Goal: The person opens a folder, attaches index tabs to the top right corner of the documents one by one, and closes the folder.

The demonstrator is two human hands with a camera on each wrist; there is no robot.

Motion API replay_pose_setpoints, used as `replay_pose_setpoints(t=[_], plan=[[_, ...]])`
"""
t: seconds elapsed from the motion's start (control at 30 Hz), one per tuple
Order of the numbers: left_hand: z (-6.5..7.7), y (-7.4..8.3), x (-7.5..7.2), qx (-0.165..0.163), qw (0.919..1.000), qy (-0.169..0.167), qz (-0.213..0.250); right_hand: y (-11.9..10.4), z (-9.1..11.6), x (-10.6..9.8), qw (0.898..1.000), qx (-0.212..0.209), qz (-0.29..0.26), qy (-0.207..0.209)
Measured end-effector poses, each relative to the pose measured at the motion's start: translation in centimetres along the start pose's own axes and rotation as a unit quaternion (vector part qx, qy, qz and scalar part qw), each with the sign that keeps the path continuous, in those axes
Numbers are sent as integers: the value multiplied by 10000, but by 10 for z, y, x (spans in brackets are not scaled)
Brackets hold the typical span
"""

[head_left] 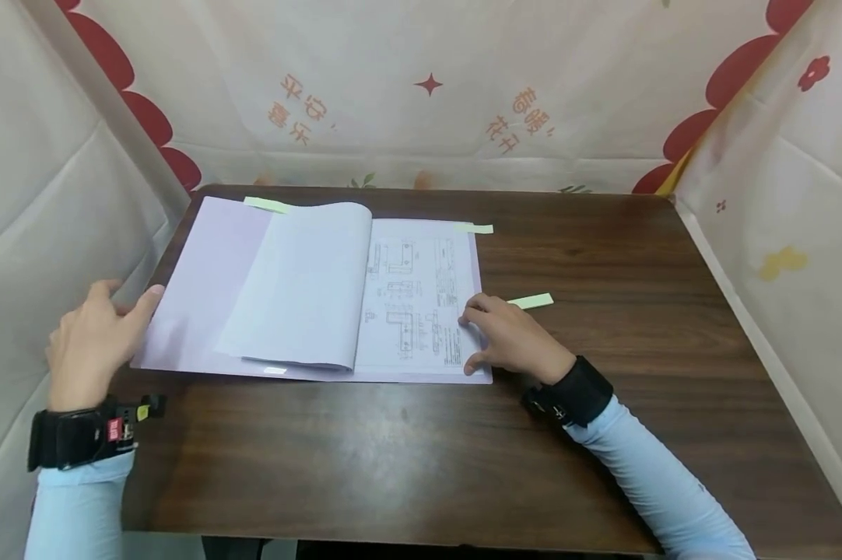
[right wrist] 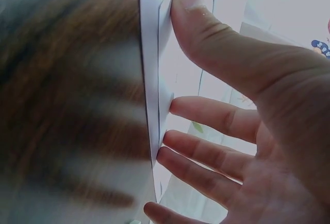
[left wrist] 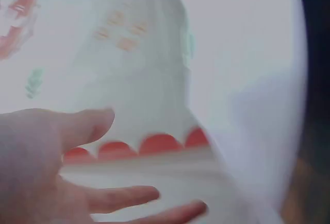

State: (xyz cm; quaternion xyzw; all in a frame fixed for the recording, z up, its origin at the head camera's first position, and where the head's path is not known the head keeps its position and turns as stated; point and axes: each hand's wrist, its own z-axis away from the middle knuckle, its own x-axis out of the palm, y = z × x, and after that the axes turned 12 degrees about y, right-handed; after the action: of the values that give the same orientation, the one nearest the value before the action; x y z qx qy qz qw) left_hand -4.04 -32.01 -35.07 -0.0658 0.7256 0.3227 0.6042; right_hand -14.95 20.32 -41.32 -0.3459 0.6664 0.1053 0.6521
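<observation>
An open booklet with a pale lavender cover (head_left: 207,257) lies on the table. Blank white sheets (head_left: 309,288) bulge up in a curve over its left part. To their right lies a page with technical drawings (head_left: 421,299). My right hand (head_left: 515,338) rests at the right edge of that page, thumb and fingertips against the paper. In the right wrist view, this hand (right wrist: 278,167) has its fingers spread and lightly bent, touching the sheets' surface. At the cover's left edge, my left hand (head_left: 99,342) hovers with thumb and fingers apart, holding nothing.
Pale green tabs stick out at the booklet's top left (head_left: 268,204), top right (head_left: 474,228) and beside my right hand (head_left: 531,301). The dark wooden table (head_left: 407,459) is bounded by white patterned cloth (head_left: 393,117) at the back and sides.
</observation>
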Motion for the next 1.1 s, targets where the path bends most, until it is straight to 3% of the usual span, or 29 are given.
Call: replay_pose_setpoints(t=[0.1,0.17,0.3,0.43,0.53,0.6,0.67,0.77,0.9,0.97,1.0,1.1], plan=[[-7,-8,7,-185,9983,-534,-131,-1,-1,0,10000,20,21,-29],[-9,-13,12,-236,9977,-632,-80,-1,-2,0,10000,49,31,-67],[-3,-6,11,195,9996,-77,200,-2,-2,0,9999,86,51,-105],[14,32,-12,718,9927,715,647,-2,1,0,9999,100,78,-96],[31,73,-28,1115,9749,1349,1377,-1,3,0,9998,101,138,-77],[46,101,-28,1481,9527,1692,2045,-1,5,-1,9998,95,175,-38],[61,127,-21,1918,9269,1818,2665,0,6,-1,9998,100,174,2],[81,160,1,2708,8948,1746,3090,1,7,-3,9999,93,133,15],[101,189,38,3784,8774,1324,2636,1,9,-3,10000,-23,57,-29],[106,197,56,4097,8747,1039,2370,1,9,-3,9999,-85,4,-67],[108,199,64,4178,8773,795,2226,1,9,-4,9999,-121,-50,-96],[105,200,83,4055,8935,169,1921,4,4,-11,9988,-264,-269,-310]])
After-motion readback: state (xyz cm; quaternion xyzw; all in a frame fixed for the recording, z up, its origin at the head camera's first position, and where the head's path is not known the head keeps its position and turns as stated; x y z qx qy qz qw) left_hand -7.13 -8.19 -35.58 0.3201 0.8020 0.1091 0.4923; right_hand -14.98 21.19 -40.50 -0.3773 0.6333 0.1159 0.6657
